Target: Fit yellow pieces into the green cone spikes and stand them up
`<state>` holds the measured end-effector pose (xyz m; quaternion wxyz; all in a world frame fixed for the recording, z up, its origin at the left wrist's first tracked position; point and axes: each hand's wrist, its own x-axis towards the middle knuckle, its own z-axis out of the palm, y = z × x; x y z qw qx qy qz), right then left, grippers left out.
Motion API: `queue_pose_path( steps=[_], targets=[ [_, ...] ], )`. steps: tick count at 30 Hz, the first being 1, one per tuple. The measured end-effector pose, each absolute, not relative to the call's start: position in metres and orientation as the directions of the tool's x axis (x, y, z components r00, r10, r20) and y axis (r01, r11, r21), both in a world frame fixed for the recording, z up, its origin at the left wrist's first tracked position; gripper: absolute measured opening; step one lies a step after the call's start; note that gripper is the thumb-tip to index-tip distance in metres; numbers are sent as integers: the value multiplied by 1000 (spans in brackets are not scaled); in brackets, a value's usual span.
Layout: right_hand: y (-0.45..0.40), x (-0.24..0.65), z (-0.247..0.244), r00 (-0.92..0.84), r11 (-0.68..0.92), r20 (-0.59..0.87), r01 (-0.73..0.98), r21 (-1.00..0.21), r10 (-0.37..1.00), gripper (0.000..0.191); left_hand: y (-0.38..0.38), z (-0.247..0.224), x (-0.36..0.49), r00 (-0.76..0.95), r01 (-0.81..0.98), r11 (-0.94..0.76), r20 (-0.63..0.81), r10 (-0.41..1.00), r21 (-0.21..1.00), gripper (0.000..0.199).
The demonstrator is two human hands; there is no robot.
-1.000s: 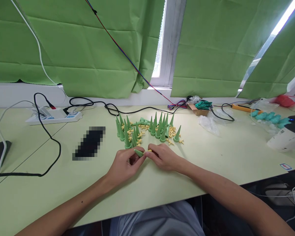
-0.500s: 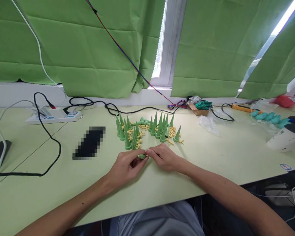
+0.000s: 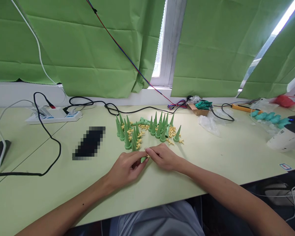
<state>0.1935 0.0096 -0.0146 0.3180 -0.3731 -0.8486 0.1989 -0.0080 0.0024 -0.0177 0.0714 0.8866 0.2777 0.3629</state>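
Close to the table's front edge, my left hand (image 3: 128, 166) is closed in a pinch on a green plastic piece (image 3: 143, 159), mostly covered by the fingers. My right hand (image 3: 164, 158) meets it with thumb and forefinger pressed together at a small yellow piece (image 3: 148, 156) by the green one's end. Whether the two pieces are joined I cannot tell. Just beyond my hands, several green cones stand upright in a left group (image 3: 127, 141) and a right group (image 3: 163, 134). Small yellow cross-shaped pieces (image 3: 172, 131) lie among them, and green pieces (image 3: 144, 120) lie flat behind.
A blurred dark rectangle (image 3: 89, 143) lies to the left, near a white power strip (image 3: 55, 117) with black cables. Farther right are a small cardboard box (image 3: 199, 110), clear plastic wrap (image 3: 209, 124), teal rounded objects (image 3: 270, 118) and a white cup with a dark lid (image 3: 286, 137).
The green piece in my left hand has turned and its visible end sits slightly lower. The yellow piece shows more between my fingertips. Both hands have barely shifted.
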Motion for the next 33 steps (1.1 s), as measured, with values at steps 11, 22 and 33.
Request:
queue_pose_path(
  steps=[11,22,33],
  targets=[
    [9,195,-17,-415,669,534,332,-665,736,18,7,-11,-4,373,467,-600,471,800,650,17],
    [11,196,-17,-438,743,601,341,-576,668,18,8,-12,-6,355,448,-532,403,844,719,22],
    [12,196,-19,-436,742,600,376,-555,670,17,6,-16,-5,431,459,-789,674,600,409,10]
  ],
)
